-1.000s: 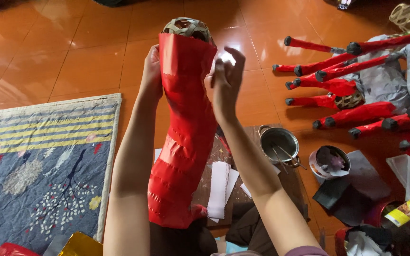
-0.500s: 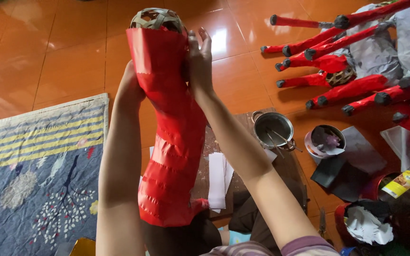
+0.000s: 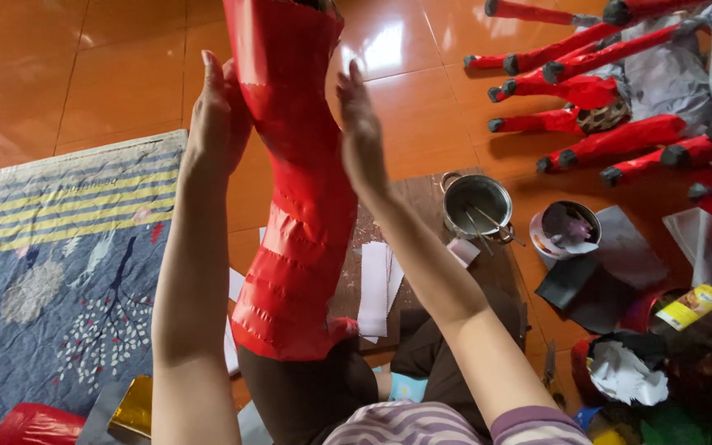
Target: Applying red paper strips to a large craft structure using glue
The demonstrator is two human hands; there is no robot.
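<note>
Above the orange tiled floor [image 3: 84, 74], the left hand [image 3: 217, 124] and right hand [image 3: 362, 132], fingers flat and extended, are pressing the tall red paper-covered column [image 3: 298, 206] between open palms.

Paper-wrapped column upright between both hands, above the lap

The paper-wrapped column [image 3: 294, 206] stood between the left hand [image 3: 217, 115] and right hand [image 3: 362, 132], its base on the person's lap. A rug [image 3: 51, 264] lay to its left; a metal pot [image 3: 477, 204] sat on a board [image 3: 422, 247] to its right, wrapped sticks [image 3: 611, 107] lying beyond.

One big red wrapped form [image 3: 298, 206], one metal pot [image 3: 476, 204] (handled), one patterned rug [image 3: 51, 272] — two hands [image 3: 217, 124].
</note>
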